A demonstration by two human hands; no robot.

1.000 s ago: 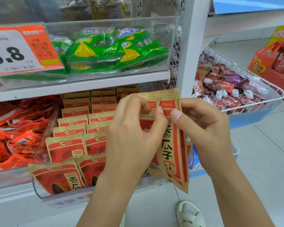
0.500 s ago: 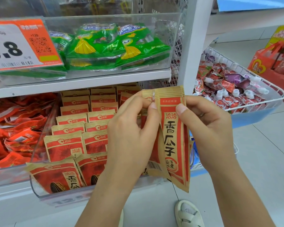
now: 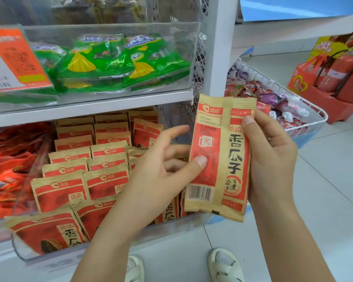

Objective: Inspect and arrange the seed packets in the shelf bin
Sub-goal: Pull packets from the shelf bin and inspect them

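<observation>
Left of the shelf post [image 3: 220, 47], packets [image 3: 73, 159] stand in rows in a bin [image 3: 18, 251], while a basket [image 3: 314, 110] sits to the post's right.

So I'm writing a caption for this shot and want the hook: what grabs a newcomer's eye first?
The tan-and-red seed packet held upright at centre, back side with its barcode facing the camera, gripped by the right hand with the left hand's thumb on it. Next, rows of matching packets in the clear shelf bin at lower left, and bright green bags on the shelf above.
</observation>
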